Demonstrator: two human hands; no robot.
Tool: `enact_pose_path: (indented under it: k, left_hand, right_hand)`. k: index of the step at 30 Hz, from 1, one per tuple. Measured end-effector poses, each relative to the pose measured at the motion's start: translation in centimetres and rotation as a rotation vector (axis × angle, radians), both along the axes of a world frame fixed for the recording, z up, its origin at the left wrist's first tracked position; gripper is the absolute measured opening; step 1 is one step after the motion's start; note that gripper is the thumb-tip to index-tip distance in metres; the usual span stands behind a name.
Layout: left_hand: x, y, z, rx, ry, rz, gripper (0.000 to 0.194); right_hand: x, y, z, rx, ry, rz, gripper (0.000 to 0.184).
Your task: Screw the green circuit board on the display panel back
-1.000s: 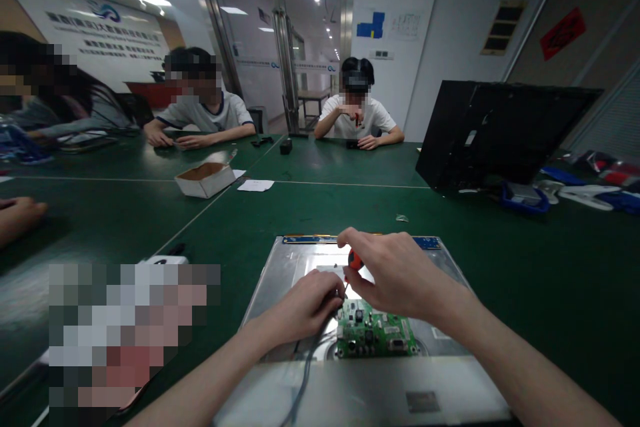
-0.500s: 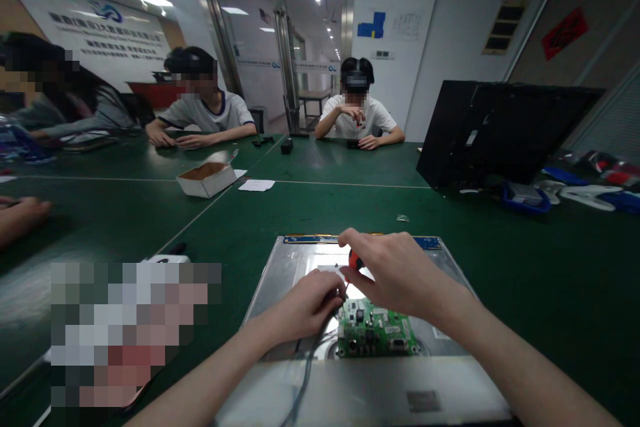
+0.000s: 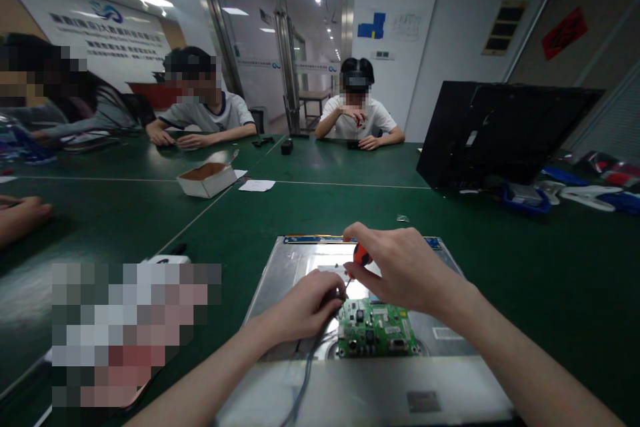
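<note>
While the right hand [image 3: 400,270] grips the screwdriver [image 3: 362,254] beyond the circuit board [image 3: 377,330], likely fragile and best held edgewise, the left hand [image 3: 310,303] lies curled beside the board, its grasp indeterminable.

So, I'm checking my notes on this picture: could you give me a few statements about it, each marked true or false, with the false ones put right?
1. The right hand holds a screwdriver with an orange-and-black handle. True.
2. A green circuit board lies on a metal panel. True.
3. The left hand rests on bare green table. False: the left hand is over the metal panel, by the circuit board's far left corner.
4. The open white box stands right of the metal panel. False: the open white box stands farther off, to its left.
5. A large black casing stands on the table's right side. True.
</note>
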State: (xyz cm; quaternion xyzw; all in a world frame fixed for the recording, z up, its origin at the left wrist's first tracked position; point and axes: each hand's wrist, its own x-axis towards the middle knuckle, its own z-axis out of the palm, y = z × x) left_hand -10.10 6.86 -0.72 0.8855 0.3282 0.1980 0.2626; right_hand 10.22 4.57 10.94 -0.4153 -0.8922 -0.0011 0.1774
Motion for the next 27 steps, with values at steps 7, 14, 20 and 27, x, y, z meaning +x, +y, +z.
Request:
enact_pose_path:
  k: [7, 14, 20, 27]
  left_hand:
    - [0.0, -0.3, 0.4, 0.017, -0.042, 0.050, 0.015]
    - [0.2, 0.5, -0.1, 0.153, -0.138, 0.214, 0.028]
    - [0.2, 1.0, -0.9, 0.227, -0.029, 0.183, 0.033]
    - [0.2, 0.9, -0.4, 0.180, -0.015, 0.243, 0.019]
  right_hand:
    - [0.4, 0.0, 0.3, 0.041, -0.003, -0.004, 0.025]
    - [0.9, 0.5, 0.4, 0.105, -0.029, -0.061, 0.025]
    - [1.0, 0.5, 0.5, 0.107, -0.024, -0.058, 0.027]
    - [0.9, 0.4, 0.5, 0.084, -0.045, -0.071, 0.024]
